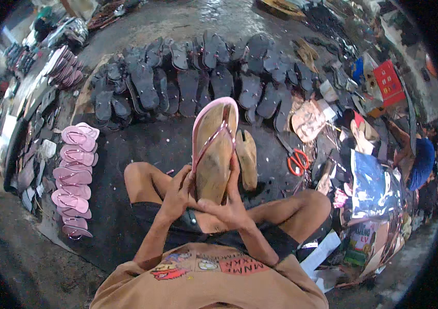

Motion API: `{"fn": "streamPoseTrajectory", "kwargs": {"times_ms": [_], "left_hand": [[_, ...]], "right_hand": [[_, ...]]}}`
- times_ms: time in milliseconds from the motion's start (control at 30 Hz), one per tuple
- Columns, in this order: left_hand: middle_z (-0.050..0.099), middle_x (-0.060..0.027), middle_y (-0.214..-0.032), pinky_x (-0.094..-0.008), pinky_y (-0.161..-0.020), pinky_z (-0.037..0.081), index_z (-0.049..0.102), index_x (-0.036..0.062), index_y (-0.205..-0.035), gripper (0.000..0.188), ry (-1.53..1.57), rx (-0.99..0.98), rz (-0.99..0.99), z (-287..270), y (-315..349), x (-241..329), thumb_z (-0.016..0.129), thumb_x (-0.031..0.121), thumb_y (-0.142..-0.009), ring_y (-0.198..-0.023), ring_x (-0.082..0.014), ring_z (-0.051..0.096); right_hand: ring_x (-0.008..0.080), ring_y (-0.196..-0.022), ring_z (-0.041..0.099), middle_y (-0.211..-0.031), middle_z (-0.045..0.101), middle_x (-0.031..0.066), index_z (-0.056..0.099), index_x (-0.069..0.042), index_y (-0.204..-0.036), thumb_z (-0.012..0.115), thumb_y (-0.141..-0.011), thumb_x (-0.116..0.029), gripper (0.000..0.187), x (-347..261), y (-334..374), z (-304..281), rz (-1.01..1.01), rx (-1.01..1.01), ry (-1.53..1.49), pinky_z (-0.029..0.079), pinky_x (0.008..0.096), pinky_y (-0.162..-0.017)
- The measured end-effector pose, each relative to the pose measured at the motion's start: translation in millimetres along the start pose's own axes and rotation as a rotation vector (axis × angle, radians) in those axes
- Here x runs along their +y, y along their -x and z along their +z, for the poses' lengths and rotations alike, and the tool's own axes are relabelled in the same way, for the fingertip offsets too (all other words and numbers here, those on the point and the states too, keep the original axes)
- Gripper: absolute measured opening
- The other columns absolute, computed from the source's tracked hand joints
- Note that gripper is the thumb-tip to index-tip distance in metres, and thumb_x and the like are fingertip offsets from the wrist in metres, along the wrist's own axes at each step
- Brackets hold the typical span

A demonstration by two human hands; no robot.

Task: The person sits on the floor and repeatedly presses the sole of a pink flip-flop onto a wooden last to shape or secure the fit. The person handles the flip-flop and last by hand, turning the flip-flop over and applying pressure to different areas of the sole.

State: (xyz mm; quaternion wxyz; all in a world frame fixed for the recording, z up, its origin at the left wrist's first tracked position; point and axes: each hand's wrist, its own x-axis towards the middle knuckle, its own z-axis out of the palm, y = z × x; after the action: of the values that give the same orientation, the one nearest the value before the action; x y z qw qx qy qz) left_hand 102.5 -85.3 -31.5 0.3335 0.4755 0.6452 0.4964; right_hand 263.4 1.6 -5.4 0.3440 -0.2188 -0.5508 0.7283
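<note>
While both hands grip its lower half, a pink sandal [223, 125] is raised in front of the person's lap, its toe end pointing away and its shiny thong strap stretched over a wooden last [213, 170] that covers most of the footbed. Pink shows as a rim around the toe and down the left edge. The left hand [179, 194] is closed on the left edge, and the right hand [228, 210] curls around the right edge, its thumb laid across near the heel end. Just right of the sandal, a second wooden last [249, 160], notched at its far end, lies on the dark mat [142, 149]. Farther right, scissors [298, 161] with red-orange handles rest near the mat's edge. Beyond the sandal, dark soles [188, 91] stand crowded in a curved band, many leaning on one another. To the left, well apart from the hands, pink sandals [73, 177] form an overlapping column running toward the person. Past them at the upper left is a stack of pinkish footwear [65, 68], its details too small to tell. On the far right, a shiny blue plastic packet [372, 188] lies among scraps, with a red box [389, 83] beyond it.
</note>
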Motion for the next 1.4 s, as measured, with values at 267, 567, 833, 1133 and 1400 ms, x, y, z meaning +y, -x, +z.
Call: {"fn": "streamPoseTrajectory", "kwargs": {"times_ms": [267,567,833,1133,1400], "left_hand": [[0.067,-0.015,-0.13,-0.0399,-0.102,0.052,0.059,0.0008,-0.136,0.041,0.208,0.378,-0.206,-26.7,-28.6,-59.3,0.041,0.03,-0.113,-0.12,-0.0234,0.065],[0.075,-0.0183,-0.092,-0.0403,-0.076,0.057,0.073,0.001,-0.108,0.062,-0.491,0.32,-0.096,-119.9,-43.0,-7.4,0.097,0.046,-0.074,-0.082,-0.0308,0.075],[0.077,-0.016,-0.105,-0.0425,-0.084,0.061,0.077,0.0019,-0.117,0.062,-0.459,-0.01,0.224,-106.8,-1.4,-8.4,0.092,0.048,-0.079,-0.087,-0.0358,0.076],[0.076,-0.0151,-0.126,-0.0376,-0.105,0.053,0.07,-0.0019,-0.132,0.053,0.127,0.028,-0.302,-135.4,77.7,-23.1,0.087,0.024,-0.089,-0.12,-0.0205,0.07],[0.064,-0.0121,-0.135,-0.0547,-0.104,0.057,0.055,0.0055,-0.138,0.047,0.737,1.708,0.008,-300.3,194.3,-180.2,0.077,0.012,-0.097,-0.124,-0.0316,0.066]], "right_hand": [[0.0374,-0.16,0.023,-0.175,0.012,0.026,-0.034,-0.018,-0.165,0.067,-0.094,0.002,0.125,45.6,38.0,42.7,0.195,-0.086,-0.11,0.025,0.052,-0.13],[0.0464,-0.157,0.028,-0.167,0.031,0.0309,0.025,-0.001,-0.166,0.078,-0.093,-0.024,0.093,59.4,-44.1,-31.2,0.065,0.177,1.082,0.024,0.0529,-0.13],[0.0202,-0.119,0.067,-0.124,0.074,0.0139,0.058,-0.001,-0.147,0.095,-0.08,-0.026,0.081,-10.2,-92.7,-42.1,0.375,-0.201,0.745,0.053,0.0347,-0.103],[0.0136,-0.108,0.069,-0.117,0.075,0.0056,0.067,0.002,-0.138,0.083,-0.097,-0.03,0.054,61.2,-167.0,-16.9,0.448,-0.574,0.494,0.053,0.03,-0.1],[0.0411,-0.138,0.049,-0.15,0.054,0.0187,0.051,-0.006,-0.15,0.081,-0.084,-0.011,0.073,134.9,-319.3,68.0,-0.542,-0.196,1.449,0.042,0.0492,-0.118]]}}
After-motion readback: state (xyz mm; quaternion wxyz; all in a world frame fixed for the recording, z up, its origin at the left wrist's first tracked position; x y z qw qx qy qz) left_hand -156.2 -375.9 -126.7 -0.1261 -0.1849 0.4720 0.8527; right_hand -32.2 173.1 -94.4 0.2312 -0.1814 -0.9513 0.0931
